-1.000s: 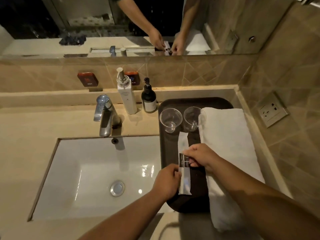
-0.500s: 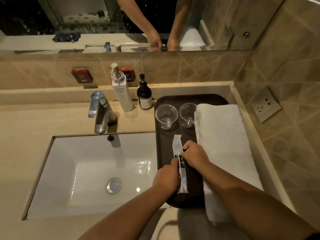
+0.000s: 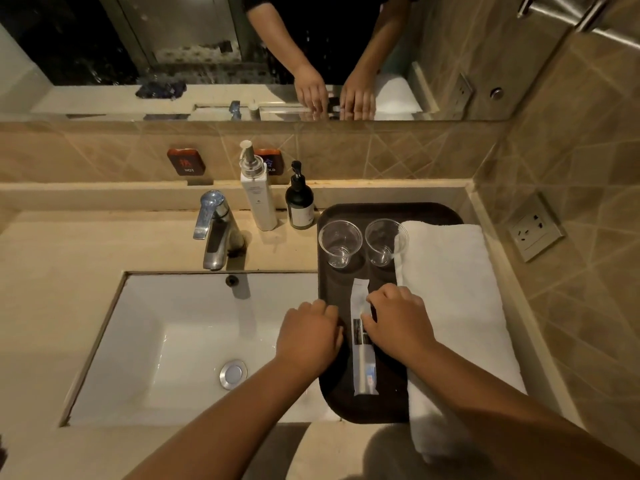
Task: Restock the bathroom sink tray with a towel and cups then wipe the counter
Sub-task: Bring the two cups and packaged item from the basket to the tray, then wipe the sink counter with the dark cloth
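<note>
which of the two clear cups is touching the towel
The right-hand clear cup: its rim meets the folded white towel. The left clear cup stands apart from the towel, nearer the black pump bottle.

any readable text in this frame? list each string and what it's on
"HOT": dark wall plaque behind the faucet, under a red character.
"OLD": second wall plaque; the white pump bottle hides the start of the word.
White pump bottle: small print, too small to read.
Dark pump bottle: label text, too blurred to read.
Sealed packet on the tray: printed panel, illegible.
</note>
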A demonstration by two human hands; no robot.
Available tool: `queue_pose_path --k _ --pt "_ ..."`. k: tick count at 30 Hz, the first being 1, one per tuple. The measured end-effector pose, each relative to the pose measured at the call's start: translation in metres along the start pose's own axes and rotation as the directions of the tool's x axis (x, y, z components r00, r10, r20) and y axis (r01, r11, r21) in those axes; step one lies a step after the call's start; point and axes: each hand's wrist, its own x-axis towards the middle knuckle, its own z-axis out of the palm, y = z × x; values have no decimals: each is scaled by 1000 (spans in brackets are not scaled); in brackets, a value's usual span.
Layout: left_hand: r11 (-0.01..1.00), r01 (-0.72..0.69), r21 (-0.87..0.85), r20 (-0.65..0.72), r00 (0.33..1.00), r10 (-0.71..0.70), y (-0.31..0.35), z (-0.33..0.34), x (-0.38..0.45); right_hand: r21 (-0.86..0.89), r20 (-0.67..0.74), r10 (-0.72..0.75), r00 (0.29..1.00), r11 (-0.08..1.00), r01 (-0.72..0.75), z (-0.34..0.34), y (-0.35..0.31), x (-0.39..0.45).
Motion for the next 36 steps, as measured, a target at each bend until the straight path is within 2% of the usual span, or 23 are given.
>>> queue_pose_path --k 5,17,24,30,36 --pt "996 72 45 -98 993 -67 -28 -22 -8 -65 46 -99 994 993 102 -18 -17 -5" --pt "952 305 24 -123 946 -300 -64 -48 -89 27 63 -323 944 946 322 -20 -73 -22" --pt "912 410 10 -152 902 -404 -95 -64 -143 22 72 -453 889 892 452 -19 -123 -28" --pt "850 526 -11 -179 836 -519 -142 -71 -211 43 102 -568 817 823 567 -15 -200 -38" --pt "798 602 -13 -217 778 -590 -212 -77 -295 43 97 -636 766 771 635 1 -305 -66"
